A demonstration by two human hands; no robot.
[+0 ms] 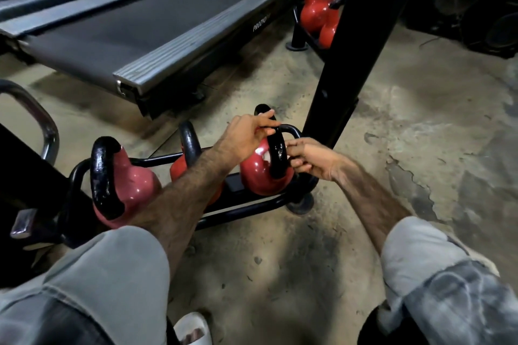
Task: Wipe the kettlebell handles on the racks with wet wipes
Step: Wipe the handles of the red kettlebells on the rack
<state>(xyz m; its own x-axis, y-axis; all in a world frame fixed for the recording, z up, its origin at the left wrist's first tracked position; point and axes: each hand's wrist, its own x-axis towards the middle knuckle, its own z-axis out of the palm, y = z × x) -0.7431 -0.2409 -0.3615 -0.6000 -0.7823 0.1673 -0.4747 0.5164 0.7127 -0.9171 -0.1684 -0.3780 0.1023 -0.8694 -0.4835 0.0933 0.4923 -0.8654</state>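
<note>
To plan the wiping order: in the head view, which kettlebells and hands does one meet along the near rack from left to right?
Left kettlebell → middle kettlebell → left hand on top of the handle → right kettlebell → right hand at the handle's side.

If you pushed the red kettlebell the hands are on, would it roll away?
Probably not. The kettlebell looks like solid metal, so likely heavy for its size. It sits low between the rack's bars, which should stop rolling. Its glossy handle might be slippery.
</note>
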